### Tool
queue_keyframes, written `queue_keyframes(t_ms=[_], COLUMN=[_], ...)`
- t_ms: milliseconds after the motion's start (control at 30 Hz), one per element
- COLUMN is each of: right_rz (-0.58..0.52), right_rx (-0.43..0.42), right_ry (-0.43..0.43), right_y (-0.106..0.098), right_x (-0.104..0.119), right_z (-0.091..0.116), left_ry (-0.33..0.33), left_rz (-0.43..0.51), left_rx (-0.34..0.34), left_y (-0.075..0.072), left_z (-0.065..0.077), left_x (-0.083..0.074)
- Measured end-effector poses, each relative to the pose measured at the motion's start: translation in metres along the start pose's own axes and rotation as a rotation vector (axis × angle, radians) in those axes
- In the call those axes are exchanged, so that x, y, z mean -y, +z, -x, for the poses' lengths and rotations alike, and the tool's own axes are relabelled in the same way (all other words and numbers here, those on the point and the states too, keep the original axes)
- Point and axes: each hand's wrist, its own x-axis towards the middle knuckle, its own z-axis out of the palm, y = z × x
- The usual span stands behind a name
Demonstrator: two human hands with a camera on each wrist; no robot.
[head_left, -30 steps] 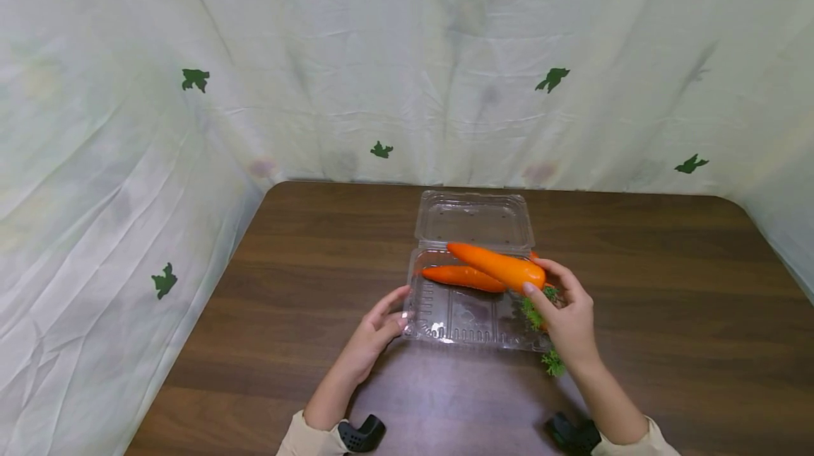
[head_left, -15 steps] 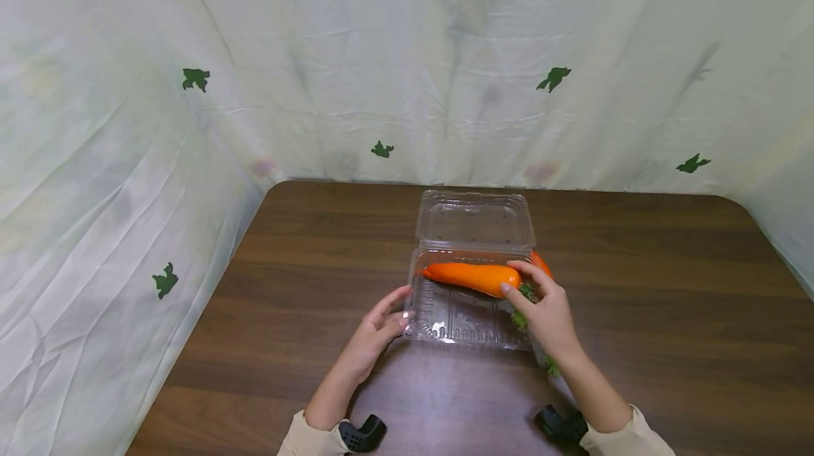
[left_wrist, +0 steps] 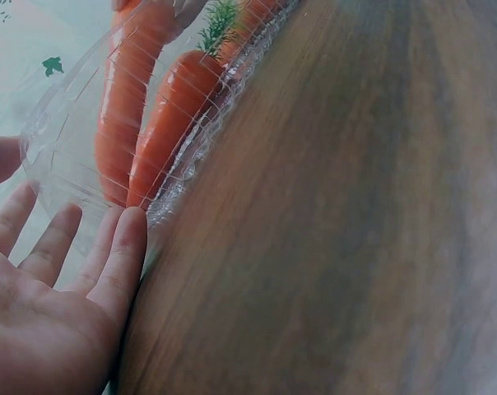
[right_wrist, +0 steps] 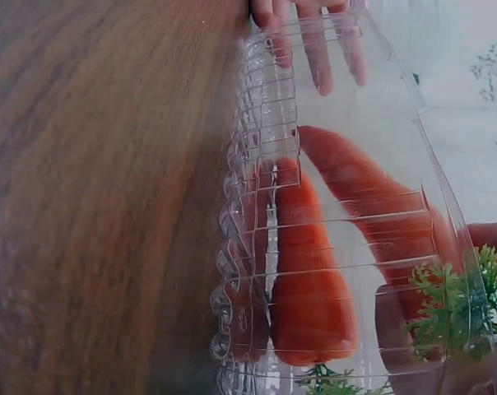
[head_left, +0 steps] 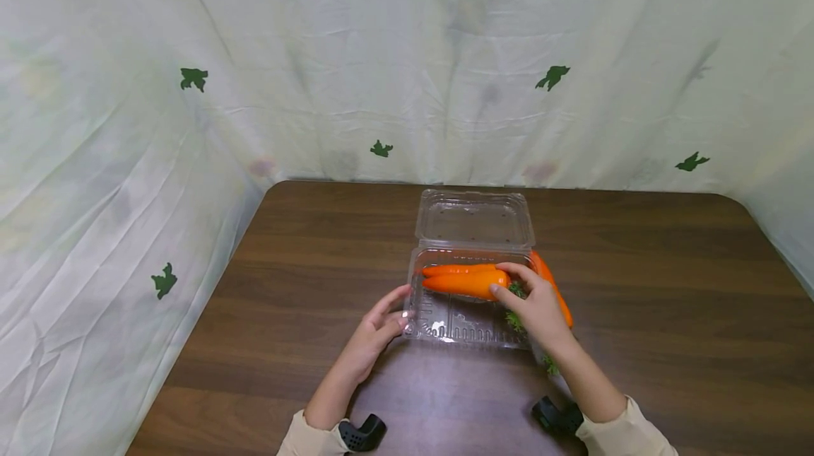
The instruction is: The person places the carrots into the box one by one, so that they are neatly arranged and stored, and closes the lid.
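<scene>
My right hand (head_left: 539, 304) pinches a carrot (head_left: 463, 284) by its thick, leafy end, low inside a clear plastic clamshell container (head_left: 439, 325). A second carrot (head_left: 453, 271) lies just behind it in the same container, tips side by side toward the left. In the right wrist view the held carrot (right_wrist: 368, 197) tilts above the lying carrot (right_wrist: 310, 280), its green leaves (right_wrist: 454, 296) by my fingers. My left hand (head_left: 372, 336) touches the container's left wall with fairly straight fingers (left_wrist: 121, 255); its thumb is at the rim in the left wrist view.
Another carrot (head_left: 552, 290) lies on the brown wooden table (head_left: 655, 300) right of the container, partly hidden by my right hand. Green leaves (head_left: 550, 365) show near my right wrist. The container's lid (head_left: 475, 219) lies folded back toward the white curtain (head_left: 432, 88).
My right hand has moved left and lowered the carrot from above the container to beside the other one, slightly nearer me. My left hand has stayed at the container's left side.
</scene>
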Motion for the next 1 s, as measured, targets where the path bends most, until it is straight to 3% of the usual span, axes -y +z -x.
queue_keyframes(t_ms=[400,700,1000], right_rz=[0.064,0.077,0.224], right_rx=[0.039,0.071,0.054], right_ry=[0.048,0.031,-0.019], right_y=[0.0027,0.0025,0.0019], right_x=[0.0011,-0.0004,-0.0023], right_z=[-0.0066,-0.0100,-0.0094], left_ry=[0.002,0.000,-0.006], left_rz=[-0.001,0.004,0.007], left_rx=[-0.001,-0.004,-0.011], left_y=[-0.0001,0.0008,0.0016], left_z=[-0.0010,-0.0009,-0.0007], left_x=[0.0002,-0.0005,-0.0009])
